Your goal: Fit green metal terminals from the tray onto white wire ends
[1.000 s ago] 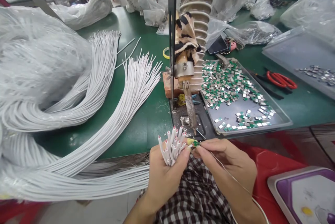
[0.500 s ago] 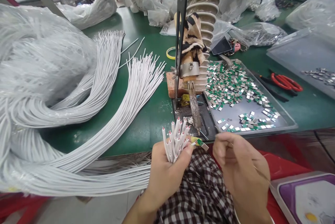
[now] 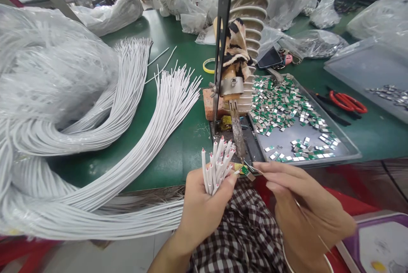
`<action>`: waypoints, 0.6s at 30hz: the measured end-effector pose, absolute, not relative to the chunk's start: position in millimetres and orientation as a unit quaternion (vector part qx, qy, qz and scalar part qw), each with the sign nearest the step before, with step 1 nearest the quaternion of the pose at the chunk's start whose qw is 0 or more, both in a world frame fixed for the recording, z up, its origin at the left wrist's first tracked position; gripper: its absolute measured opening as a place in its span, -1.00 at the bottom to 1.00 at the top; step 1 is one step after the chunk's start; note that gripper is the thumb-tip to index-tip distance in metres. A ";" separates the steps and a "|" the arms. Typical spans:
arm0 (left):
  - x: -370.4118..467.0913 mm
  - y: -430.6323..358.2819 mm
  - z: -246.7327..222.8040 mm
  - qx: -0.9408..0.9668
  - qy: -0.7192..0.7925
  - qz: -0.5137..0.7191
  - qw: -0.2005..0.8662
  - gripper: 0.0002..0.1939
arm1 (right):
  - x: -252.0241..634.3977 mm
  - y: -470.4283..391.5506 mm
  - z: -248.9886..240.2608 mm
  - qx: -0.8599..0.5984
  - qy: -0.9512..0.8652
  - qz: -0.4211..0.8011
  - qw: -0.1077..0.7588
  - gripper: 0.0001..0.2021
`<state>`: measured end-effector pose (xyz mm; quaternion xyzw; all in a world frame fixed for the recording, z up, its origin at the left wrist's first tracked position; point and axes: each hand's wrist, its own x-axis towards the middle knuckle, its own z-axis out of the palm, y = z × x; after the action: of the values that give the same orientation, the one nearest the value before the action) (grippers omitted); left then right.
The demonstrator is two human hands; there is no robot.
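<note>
My left hand point(image 3: 207, 209) is wrapped round a bundle of white cables point(image 3: 218, 166), their reddish cut ends pointing up. At its fingertips, one of them wrapped in yellow, sits a small green circuit board with a metal connector point(image 3: 247, 172). My right hand point(image 3: 306, 205) pinches a thin solder wire point(image 3: 298, 203), whose tip is close to the board. Just above the board hangs the soldering iron's tip point(image 3: 238, 137), fixed to a black metal bracket point(image 3: 222, 30). A grey tray point(image 3: 274, 143) with many small green boards lies to the right.
Long bundles of white cables point(image 3: 134, 154) cover the left side of the green table point(image 3: 172, 158). A ribbed hose point(image 3: 250, 5) rises behind the iron, beside a brick point(image 3: 209, 105). Red-handled pliers point(image 3: 347, 102) lie right of the tray, near a plastic bin point(image 3: 376, 69).
My right hand has moved left and forward, bringing the wire close to the board and the iron's tip. My left hand and its cables have shifted slightly.
</note>
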<state>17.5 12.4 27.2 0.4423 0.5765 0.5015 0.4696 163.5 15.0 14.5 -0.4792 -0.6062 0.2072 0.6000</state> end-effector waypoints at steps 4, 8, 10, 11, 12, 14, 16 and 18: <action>15.9 15.7 27.4 0.440 0.564 0.499 0.488 -0.82 | 163.5 16.9 14.0 -0.458 -0.635 0.208 0.586 -0.69; 13.9 19.9 27.8 0.433 0.548 0.503 0.509 -0.82 | 163.0 18.2 15.0 -0.453 -0.658 0.192 0.570 -0.63; 14.0 21.3 29.0 0.423 0.541 0.507 0.521 -0.82 | 163.1 19.1 16.5 -0.443 -0.666 0.179 0.573 -0.60; 14.1 21.6 29.8 0.419 0.538 0.509 0.525 -0.82 | 163.1 19.3 17.2 -0.437 -0.669 0.173 0.575 -0.58; 14.3 21.6 30.7 0.418 0.535 0.512 0.526 -0.82 | 163.0 19.3 17.6 -0.435 -0.671 0.168 0.577 -0.57; 14.5 20.8 32.0 0.420 0.535 0.517 0.520 -0.83 | 162.8 18.4 17.6 -0.439 -0.673 0.163 0.573 -0.56; 14.4 19.1 32.1 0.423 0.538 0.516 0.514 -0.83 | 163.0 16.3 16.7 -0.449 -0.672 0.166 0.566 -0.58; 14.0 17.2 31.0 0.420 0.541 0.516 0.514 -0.84 | 163.5 14.2 15.7 -0.452 -0.672 0.171 0.561 -0.60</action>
<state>14.0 17.2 31.0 0.4204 0.5409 0.5158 0.5144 163.5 14.2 15.7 -0.4520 -0.6720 0.1711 0.5611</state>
